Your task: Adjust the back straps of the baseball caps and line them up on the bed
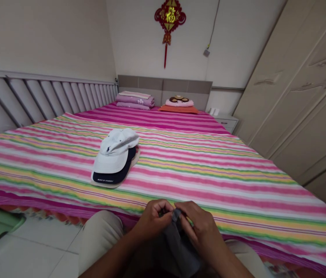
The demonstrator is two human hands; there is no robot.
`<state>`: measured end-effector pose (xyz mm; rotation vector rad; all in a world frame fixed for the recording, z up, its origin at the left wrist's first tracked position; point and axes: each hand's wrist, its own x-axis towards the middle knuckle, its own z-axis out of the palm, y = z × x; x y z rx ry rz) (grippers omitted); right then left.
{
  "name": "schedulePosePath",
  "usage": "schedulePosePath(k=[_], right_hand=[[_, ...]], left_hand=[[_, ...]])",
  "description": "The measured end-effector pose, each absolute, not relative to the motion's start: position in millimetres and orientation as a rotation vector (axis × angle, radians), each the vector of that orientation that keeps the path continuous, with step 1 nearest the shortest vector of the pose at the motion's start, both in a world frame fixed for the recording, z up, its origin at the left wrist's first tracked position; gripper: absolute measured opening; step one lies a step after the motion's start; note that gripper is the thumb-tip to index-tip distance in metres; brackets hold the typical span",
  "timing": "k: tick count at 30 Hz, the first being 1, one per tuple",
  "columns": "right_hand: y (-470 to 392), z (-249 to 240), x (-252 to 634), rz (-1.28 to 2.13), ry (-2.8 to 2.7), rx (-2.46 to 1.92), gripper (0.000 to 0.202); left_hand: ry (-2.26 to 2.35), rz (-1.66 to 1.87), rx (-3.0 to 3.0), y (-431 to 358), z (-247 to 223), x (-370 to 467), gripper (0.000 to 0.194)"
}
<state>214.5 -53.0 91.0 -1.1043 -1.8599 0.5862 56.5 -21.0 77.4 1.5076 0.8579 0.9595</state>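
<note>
At the near edge of the bed, my left hand (154, 220) pinches a dark grey cloth item (181, 253) between thumb and fingers. My right hand (200, 226) is closed on the same item from the other side, with the fingertips of both hands close together at its top edge. The grey item hangs down toward my lap, and its full shape is hidden. Ahead and to the left, a stack of caps lies on the bed. A white cap (113, 146) with a small dark logo is on top, over a navy brim (111, 178) with white lettering and a beige edge below.
A striped sheet (209, 166) covers the bed, with folded bedding (136, 101) and a pink pillow (179, 102) by the headboard (139, 83). A slatted rail (49, 96) runs along the left. A wardrobe (296, 96) stands right, a green stool (5, 224) lower left.
</note>
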Motion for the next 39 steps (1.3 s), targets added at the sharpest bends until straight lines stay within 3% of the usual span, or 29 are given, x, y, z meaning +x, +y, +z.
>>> schedulePosePath(k=[2,6,12,26,34,39], right_hand=[[-52.5,90.5,215.0,0.624,-1.744,-1.171,0.015],[-47.5,92.0,211.1,1.098,-1.204,-1.187,0.026],[-50.6,91.4,212.0,1.505,-1.278,-1.064,0.041],[-41.6,79.2,220.9,1.418,-0.905,-1.085,0.029],[-28.8,78.6,223.1,1.605,-0.668,-0.880,0.029],[-29.1,74.8,220.9,1.670,-0.543,-0.807,0.030]], left_hand=[[0.817,0.964,1.485,-21.8,77.0,56.4,0.012],[0.714,0.947,1.380,-23.6,79.1,55.0,0.016],[0.625,0.866,1.076,-21.1,74.4,50.4,0.022],[0.331,1.017,0.780,-19.8,65.6,51.7,0.026],[0.133,1.101,0.802,-20.1,61.7,52.0,0.022],[0.286,0.983,0.874,-20.3,64.7,48.6,0.024]])
